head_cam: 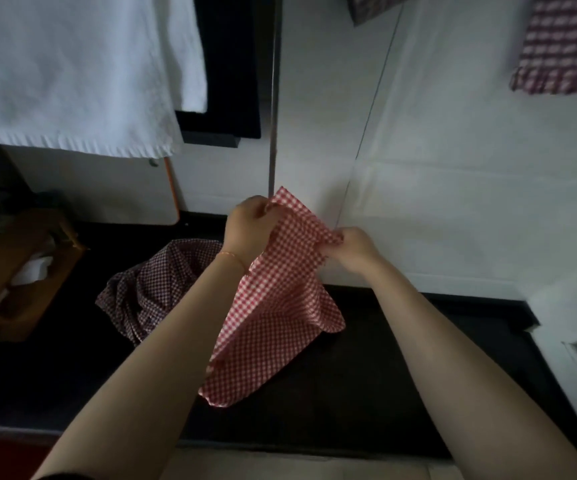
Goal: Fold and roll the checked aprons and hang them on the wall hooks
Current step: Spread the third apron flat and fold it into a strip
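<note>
No text to read anywhere, no labels, brands, nos. or signs. Red checked apron (280,289) is plain gingham, no tag showing. Dark checked cloth (148,289) on the black counter (384,393) just a pattern, no print. White towel (72,74) blank. Checked piece hanging top right (564,46), pattern only. Brown box (27,271) at left too dark and blurred to make out any lettering.
</note>
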Demonstrator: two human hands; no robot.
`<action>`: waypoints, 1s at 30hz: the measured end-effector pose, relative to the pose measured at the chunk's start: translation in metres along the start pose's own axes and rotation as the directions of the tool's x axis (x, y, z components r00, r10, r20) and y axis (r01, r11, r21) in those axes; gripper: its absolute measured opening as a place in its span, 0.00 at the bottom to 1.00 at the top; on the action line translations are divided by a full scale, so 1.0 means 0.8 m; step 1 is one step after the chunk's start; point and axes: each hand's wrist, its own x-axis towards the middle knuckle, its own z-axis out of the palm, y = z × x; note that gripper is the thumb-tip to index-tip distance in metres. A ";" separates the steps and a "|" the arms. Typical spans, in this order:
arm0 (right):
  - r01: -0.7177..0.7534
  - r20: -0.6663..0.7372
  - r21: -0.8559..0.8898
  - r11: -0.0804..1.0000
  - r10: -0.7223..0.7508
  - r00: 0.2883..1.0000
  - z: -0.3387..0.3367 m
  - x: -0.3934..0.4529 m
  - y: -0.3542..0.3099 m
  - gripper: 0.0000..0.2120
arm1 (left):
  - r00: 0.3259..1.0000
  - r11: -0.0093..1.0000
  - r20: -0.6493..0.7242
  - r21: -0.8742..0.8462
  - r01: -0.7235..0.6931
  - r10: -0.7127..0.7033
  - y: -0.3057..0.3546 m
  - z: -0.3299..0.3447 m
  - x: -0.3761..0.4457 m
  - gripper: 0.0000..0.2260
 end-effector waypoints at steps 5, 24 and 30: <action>-0.049 0.043 0.329 0.943 0.036 0.998 -0.094 -0.030 0.010 0.08 | 1.000 0.998 -0.001 0.060 0.000 0.000 0.032 0.044 -0.004 0.13; -0.180 -0.023 -0.220 0.959 0.180 0.983 -0.187 -0.086 0.380 0.16 | 0.804 0.653 0.393 0.758 -0.008 -0.447 -0.070 0.367 -0.118 0.24; -0.055 0.348 -0.366 0.929 0.191 0.918 -0.116 -0.109 0.467 0.38 | 0.614 0.578 0.461 0.816 -0.010 -0.641 -0.158 0.400 -0.171 0.39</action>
